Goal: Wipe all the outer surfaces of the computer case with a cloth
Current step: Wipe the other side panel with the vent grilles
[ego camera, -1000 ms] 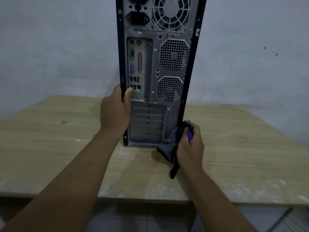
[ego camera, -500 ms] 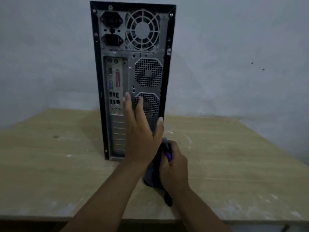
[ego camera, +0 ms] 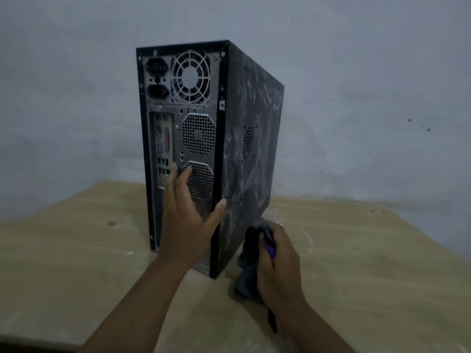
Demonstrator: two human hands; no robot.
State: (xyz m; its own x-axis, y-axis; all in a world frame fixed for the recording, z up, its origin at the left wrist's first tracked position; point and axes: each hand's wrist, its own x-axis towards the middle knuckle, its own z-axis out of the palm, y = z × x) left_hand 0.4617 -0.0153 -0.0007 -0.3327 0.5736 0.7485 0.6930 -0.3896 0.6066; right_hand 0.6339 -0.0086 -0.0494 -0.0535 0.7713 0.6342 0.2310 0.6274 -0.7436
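Case (ego camera: 204, 149): stands upright near the middle of the table (ego camera: 76, 263), in front of a grey wall (ego camera: 356, 98). Turned with the rear panel (ego camera: 178, 110) toward the camera and the right side panel (ego camera: 254, 123) also in view. Side panel black, streaked all over with pale dusty smears.

Left hand (ego camera: 186, 220): lies flat against the lower half of the rear panel, released, grasping nothing. Fingers (ego camera: 175, 184) straight and slightly spread, tips up at the lower vent grille (ego camera: 201, 182) and the ports (ego camera: 163, 166) beside it. Thumb (ego camera: 219, 207) stretched wide to the right, its tip touching the corner edge where rear panel meets side panel.

Right hand (ego camera: 277, 263): clenched tight around the cloth (ego camera: 248, 273), fingers curled over the bunched top. Sits low, just beside the bottom of the side panel near the rear corner. Cloth dark grey with a purple patch showing between the fingers; hangs from the fist down to the table, with one thin dark strip trailing along the wrist. Cannot tell whether cloth and side panel actually touch.
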